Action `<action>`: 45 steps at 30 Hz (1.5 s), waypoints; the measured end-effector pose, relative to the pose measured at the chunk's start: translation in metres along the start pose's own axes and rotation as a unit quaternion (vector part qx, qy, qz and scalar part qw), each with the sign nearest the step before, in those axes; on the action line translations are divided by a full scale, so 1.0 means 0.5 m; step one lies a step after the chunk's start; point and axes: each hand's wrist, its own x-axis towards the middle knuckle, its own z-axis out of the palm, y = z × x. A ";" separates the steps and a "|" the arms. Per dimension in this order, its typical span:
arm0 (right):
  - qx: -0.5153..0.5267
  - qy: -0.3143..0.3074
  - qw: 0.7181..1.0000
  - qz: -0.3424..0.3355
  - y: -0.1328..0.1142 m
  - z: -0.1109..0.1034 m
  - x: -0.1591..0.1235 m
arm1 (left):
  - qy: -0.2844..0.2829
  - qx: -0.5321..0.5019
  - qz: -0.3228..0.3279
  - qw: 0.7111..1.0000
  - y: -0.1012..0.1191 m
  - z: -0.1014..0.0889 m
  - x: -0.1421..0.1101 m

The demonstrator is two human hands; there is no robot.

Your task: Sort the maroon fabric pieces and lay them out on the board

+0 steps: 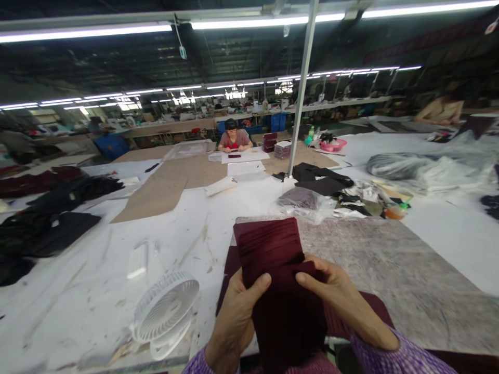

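Between my hands is a piece of dark maroon fabric (271, 244), its upper part creased in fine rows and its lower part hanging toward my lap. My left hand (239, 306) grips its left edge, thumb on top. On the right side, my right hand (331, 285) pinches a fold of the same cloth between thumb and fingers. More maroon pieces lie under and beside it, one with a rounded corner (376, 306) by my right wrist. The fingers behind the cloth are partly hidden.
A white fan (167, 306) stands left of my hands, near a white device (138, 259). A grey mottled board (370, 259) lies to the right. Ahead are dark cloth scraps (323, 176), a metal pole (302, 93) and a seated person (236, 140) at the table's far side.
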 end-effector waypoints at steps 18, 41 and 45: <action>-0.020 0.034 0.998 -0.044 0.015 -0.013 0.000 | -0.001 0.028 -0.010 1.000 -0.002 -0.012 -0.002; 0.042 0.070 0.997 -0.002 0.007 0.000 0.022 | -0.006 0.019 -0.003 1.000 -0.006 -0.008 0.015; 0.011 0.076 0.997 0.000 0.013 -0.005 0.023 | 0.020 0.019 -0.004 1.000 -0.009 -0.005 0.019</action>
